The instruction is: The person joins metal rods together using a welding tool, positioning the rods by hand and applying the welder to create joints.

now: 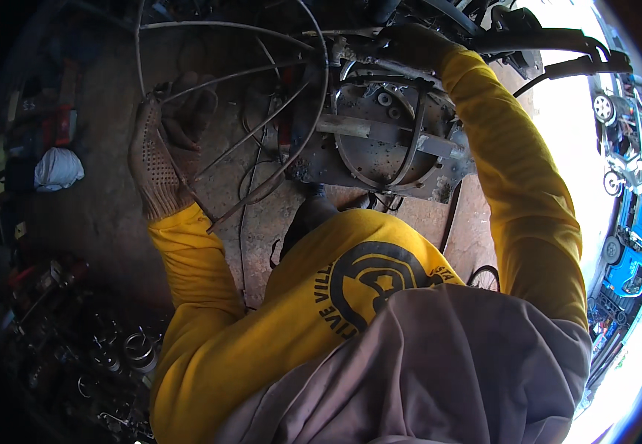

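Observation:
My left hand [165, 152], in a brown dotted work glove, is closed on a frame of thin bent metal rods [326, 89]. The frame's curved and straight rods spread from the glove across to the bench, and one rod end hangs below the hand. At the far side of a worn metal bench [325, 164], my gloved right hand [416, 48] curls by a rough metal bar [350, 53]. Shadow hides its fingertips and what they grip. Bent rod rings [416, 140] and small round metal pieces [385, 99] sit on the bench.
Dark tubes and hoses [536, 41] stick out beyond my right arm. A white bundle [59, 169] lies at the left, with cluttered metal parts [139, 348] at lower left. A cable [243, 244] runs along the floor. Blue vehicles [628, 270] stand outside at right.

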`<act>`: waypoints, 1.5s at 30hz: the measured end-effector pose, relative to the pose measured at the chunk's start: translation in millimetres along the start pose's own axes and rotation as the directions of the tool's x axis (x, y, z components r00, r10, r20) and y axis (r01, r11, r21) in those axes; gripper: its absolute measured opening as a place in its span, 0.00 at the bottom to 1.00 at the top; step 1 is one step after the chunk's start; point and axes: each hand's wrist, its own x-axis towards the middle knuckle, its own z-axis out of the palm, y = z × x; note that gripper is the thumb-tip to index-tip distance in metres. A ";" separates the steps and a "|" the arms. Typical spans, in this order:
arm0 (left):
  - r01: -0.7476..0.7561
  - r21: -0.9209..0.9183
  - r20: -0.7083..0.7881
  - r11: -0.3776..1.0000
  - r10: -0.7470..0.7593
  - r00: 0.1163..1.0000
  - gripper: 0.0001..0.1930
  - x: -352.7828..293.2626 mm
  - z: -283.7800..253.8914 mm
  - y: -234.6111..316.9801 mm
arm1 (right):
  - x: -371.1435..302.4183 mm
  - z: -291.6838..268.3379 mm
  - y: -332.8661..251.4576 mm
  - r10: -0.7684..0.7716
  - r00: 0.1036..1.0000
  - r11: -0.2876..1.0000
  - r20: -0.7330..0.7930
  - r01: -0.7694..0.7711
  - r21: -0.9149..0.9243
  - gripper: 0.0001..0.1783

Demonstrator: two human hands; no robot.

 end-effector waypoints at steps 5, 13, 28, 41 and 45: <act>-0.039 0.195 -0.323 0.980 0.102 0.941 0.18 -0.2 -18.5 12.6 | -2.0 1.3 26.2 0.039 0.999 0.999 -0.025 -0.039 0.003 0.20; -0.028 0.117 -0.261 0.993 0.058 0.963 0.16 8.7 -48.6 27.6 | -13.8 7.7 32.3 0.084 0.995 0.992 0.045 -0.088 0.087 0.19; 0.024 0.152 -0.174 0.988 0.003 0.985 0.18 26.6 -62.7 32.1 | -24.7 -8.4 13.2 0.100 0.990 0.993 0.096 -0.106 0.054 0.23; 0.050 0.163 -0.310 0.985 0.003 0.951 0.22 42.9 -59.6 20.0 | -68.3 -22.6 30.7 0.020 1.000 1.000 0.008 -0.020 -0.024 0.15; 0.046 0.155 -0.218 0.987 -0.011 0.976 0.19 47.7 -56.6 17.8 | -81.8 31.6 73.0 -0.159 0.987 0.982 -0.005 0.158 -0.107 0.17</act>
